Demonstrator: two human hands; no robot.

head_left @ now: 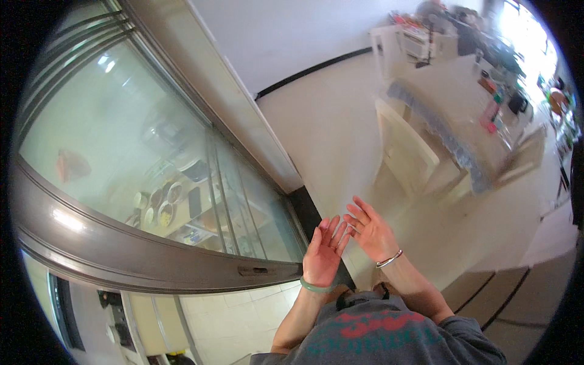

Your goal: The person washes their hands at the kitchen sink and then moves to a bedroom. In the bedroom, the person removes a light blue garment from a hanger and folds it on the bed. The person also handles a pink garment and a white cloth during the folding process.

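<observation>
My left hand (322,252) is held out in front of my body, palm up, with its fingers apart and nothing in it. A green bangle (315,286) circles that wrist. Just to its right, my right hand (372,233) is also empty, its fingers spread and slightly curled. A silver bangle (389,258) sits on the right wrist. The fingertips of both hands come close together. Nearest to my left hand is the edge of a glass sliding door (152,249) in a dark metal frame, with a recessed latch (252,271).
Through the glass, several bowls and dishes (165,213) show on a counter. At the right stands a dining table (453,91) with a lace-edged cover and a pale chair (404,143). A dark threshold strip (304,207) runs beside the door. Cabinets (149,322) are at lower left.
</observation>
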